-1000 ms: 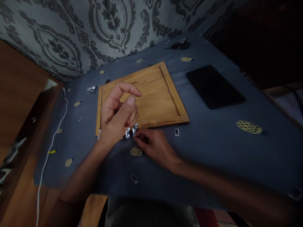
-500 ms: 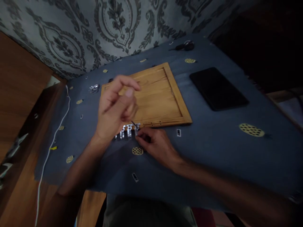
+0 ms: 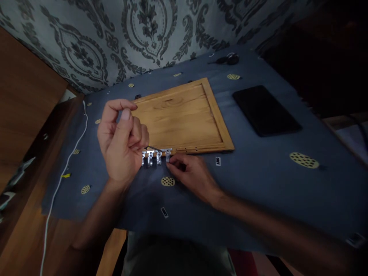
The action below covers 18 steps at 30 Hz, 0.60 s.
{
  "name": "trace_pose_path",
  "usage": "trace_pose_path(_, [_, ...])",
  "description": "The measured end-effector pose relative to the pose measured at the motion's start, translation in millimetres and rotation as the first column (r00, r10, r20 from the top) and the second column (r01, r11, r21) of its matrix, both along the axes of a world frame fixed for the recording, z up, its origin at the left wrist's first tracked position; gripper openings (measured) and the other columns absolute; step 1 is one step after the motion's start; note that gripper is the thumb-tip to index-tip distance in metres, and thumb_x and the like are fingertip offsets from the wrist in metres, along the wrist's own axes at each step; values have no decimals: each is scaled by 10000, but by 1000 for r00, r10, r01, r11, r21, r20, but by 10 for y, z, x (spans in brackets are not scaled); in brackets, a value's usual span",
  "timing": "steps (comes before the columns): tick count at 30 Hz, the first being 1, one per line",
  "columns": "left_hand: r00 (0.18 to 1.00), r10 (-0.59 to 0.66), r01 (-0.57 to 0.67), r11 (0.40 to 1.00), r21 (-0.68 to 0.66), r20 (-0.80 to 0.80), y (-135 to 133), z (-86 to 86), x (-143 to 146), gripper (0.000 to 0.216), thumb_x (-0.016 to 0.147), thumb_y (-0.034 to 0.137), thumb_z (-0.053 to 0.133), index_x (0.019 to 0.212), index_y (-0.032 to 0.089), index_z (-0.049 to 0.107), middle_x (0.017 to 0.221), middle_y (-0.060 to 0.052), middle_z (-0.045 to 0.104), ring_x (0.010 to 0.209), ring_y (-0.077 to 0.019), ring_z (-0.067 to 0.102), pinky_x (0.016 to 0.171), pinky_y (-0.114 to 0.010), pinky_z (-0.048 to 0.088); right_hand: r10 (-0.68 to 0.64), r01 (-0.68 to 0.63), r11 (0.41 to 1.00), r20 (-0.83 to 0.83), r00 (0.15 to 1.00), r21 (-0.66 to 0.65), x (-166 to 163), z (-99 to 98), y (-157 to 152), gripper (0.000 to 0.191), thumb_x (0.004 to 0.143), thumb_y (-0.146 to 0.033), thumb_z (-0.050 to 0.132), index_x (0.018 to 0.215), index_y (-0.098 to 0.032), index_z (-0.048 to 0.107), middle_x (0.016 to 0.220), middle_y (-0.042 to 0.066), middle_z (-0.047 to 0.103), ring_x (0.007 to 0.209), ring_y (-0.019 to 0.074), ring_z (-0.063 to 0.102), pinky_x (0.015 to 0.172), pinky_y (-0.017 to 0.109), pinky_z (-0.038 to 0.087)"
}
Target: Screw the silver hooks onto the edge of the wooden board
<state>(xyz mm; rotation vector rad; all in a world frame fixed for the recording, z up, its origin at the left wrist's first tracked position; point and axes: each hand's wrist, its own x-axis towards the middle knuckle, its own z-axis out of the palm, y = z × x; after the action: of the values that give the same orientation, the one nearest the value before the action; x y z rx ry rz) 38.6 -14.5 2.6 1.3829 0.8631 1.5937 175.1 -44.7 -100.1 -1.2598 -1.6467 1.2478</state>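
A framed wooden board (image 3: pixel 184 119) lies on the cloth, with small dark holes along its near edge. Several silver metal hooks (image 3: pixel 150 158) are lined up on that edge. My left hand (image 3: pixel 123 142) is curled, thumb uppermost, around what looks like a screwdriver (image 3: pixel 155 148); its handle is hidden in the fist. The thin dark shaft slants down to the rightmost hook (image 3: pixel 168 155), its tip close to the hook's plate. Thumb and fingers of my right hand (image 3: pixel 194 174) pinch that same hook from the right.
A black tablet-like slab (image 3: pixel 266 111) rests right of the board. Behind it lies a dark object with a round end (image 3: pixel 231 58). A white cable (image 3: pixel 69 161) runs down the left side, by a yellow tag (image 3: pixel 66 175). A patterned curtain (image 3: pixel 149 30) hangs behind.
My left hand has shifted left and turned, so more of the screwdriver shaft shows. My right hand stays at the rightmost hook. The view has moved slightly.
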Motion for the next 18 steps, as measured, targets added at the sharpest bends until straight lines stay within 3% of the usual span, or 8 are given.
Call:
trace_pose_path(10, [997, -65, 67, 997, -40, 33, 9, -137, 43, 75, 959, 242, 605, 886, 227, 592, 473, 104, 203, 379, -60, 155, 372, -221, 203, -55, 55, 998, -32, 998, -10, 21, -9, -8, 174, 874, -217, 628, 1023, -176, 708, 645, -21, 644, 546, 117, 564, 533, 245, 428])
trace_pose_path(18, [999, -52, 52, 998, -46, 6, 3, -148, 91, 97, 948, 280, 632, 885, 229, 580, 465, 109, 221, 367, -56, 173, 382, -214, 225, -52, 52, 999, -28, 998, 7, 27, -12, -8, 209, 890, -220, 630, 1075, -176, 718, 638, -25, 639, 551, 130, 580, 534, 244, 426])
